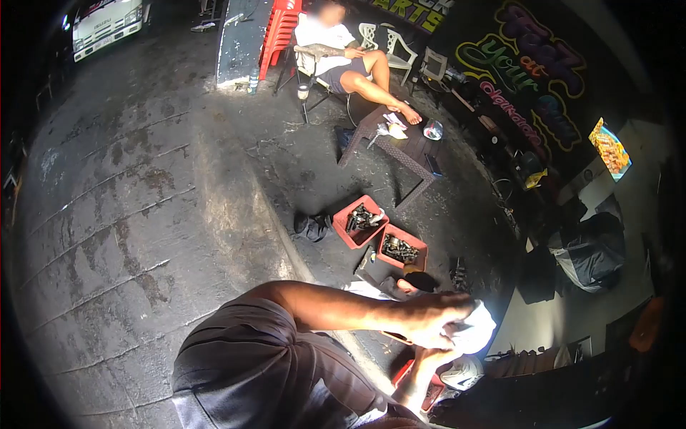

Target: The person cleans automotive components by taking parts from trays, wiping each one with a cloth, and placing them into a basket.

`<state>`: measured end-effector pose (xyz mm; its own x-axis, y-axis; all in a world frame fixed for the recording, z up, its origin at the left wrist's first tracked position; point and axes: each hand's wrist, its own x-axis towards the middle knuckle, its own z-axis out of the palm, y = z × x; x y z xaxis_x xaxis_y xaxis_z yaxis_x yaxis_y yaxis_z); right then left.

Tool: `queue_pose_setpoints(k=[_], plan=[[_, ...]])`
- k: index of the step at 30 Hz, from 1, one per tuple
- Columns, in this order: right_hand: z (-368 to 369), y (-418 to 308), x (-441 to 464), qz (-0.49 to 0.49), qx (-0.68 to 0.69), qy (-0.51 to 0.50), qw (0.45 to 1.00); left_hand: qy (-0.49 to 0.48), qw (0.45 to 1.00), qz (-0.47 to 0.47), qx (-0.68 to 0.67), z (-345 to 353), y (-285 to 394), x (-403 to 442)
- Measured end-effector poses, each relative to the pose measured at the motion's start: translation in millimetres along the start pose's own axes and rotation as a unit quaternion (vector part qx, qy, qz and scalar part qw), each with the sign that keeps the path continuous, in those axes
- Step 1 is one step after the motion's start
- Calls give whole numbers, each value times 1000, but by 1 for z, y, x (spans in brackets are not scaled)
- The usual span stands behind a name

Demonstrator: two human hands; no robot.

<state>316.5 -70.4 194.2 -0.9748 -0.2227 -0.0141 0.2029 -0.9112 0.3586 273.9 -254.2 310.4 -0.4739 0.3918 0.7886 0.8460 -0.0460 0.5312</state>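
Note:
A bunched white cloth (474,330), bright with glare, is held out in front of me to the right. My left hand (432,320) has its fingers closed on the cloth from the near side. Just below, my right hand (437,355) meets the bundle's underside and seems to grip it too, though its fingertips are hidden. Beneath my hands are part of a red crate (404,372) and a white, rounded bundle (463,373).
Two red crates of metal parts, one (343,220) beside the other (418,250), stand on the dark floor. A brown table (400,154) holds small items. Past it, a person (325,39) sits on a chair. A white truck (107,28) stands far left.

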Motion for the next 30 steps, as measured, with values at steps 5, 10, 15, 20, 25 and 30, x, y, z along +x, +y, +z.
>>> queue_pose_setpoints(k=[5,10,15,20,25,30], plan=[[41,49,-11,-299,-598,26,743,-63,988,-136,27,28,3,-5],[48,-16,-23,-426,-641,46,637,-14,977,-211,-10,72,25,27],[81,-21,-34,-561,-789,-246,-36,-35,876,-394,-274,92,-3,47],[84,-14,-47,-517,-845,-61,125,75,821,-381,-418,87,-7,32],[82,-44,-40,-336,-504,-56,794,34,847,-172,-502,86,2,29],[51,-35,-18,-642,-741,83,180,44,808,-266,-524,96,15,32]])
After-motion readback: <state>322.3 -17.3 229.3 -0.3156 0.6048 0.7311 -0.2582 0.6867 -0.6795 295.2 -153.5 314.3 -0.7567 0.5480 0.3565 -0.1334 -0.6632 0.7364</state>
